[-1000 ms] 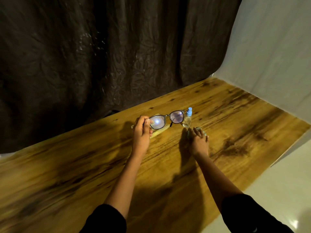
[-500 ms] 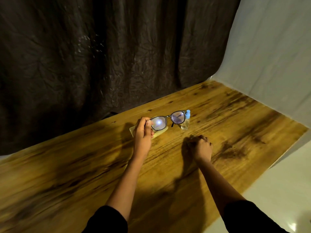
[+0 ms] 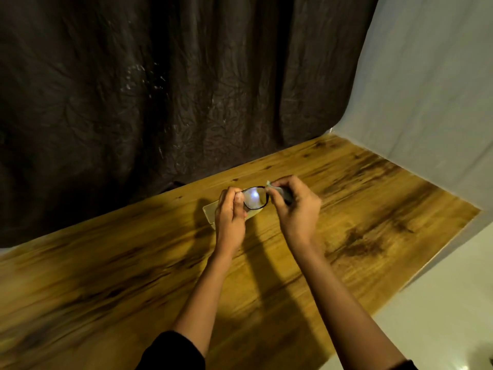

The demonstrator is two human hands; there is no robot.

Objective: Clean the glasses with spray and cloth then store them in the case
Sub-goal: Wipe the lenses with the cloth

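The glasses (image 3: 254,200), dark-framed, are held up just above the wooden table (image 3: 373,209) near its far edge, between both hands. The left hand (image 3: 230,213) pinches the frame's left end, thumb and curled fingers closed round it at the hinge. That side's lens faces the camera and carries a bright white glare spot that washes out its surface. The right hand (image 3: 296,209) has its fingers bunched on a small pale cleaning cloth (image 3: 269,184) at the other lens. Only a light corner of the cloth pokes out above the fingertips. That lens and the right temple are hidden behind the fingers, and a dark grey patch between them could be cloth in shadow or part of the frame; it is too blurred to say which. Under the left hand lies the pale yellowish glasses case (image 3: 209,212) flat on the table, with only its left end showing past the knuckles, so whether it is open cannot be told. Any lettering on the frame or case is too small and dim to read. Black sleeves (image 3: 170,351) are cut off by the bottom edge. A crumpled dark curtain (image 3: 160,89) hangs behind the table, and a white sheet (image 3: 426,89) stands at the right.
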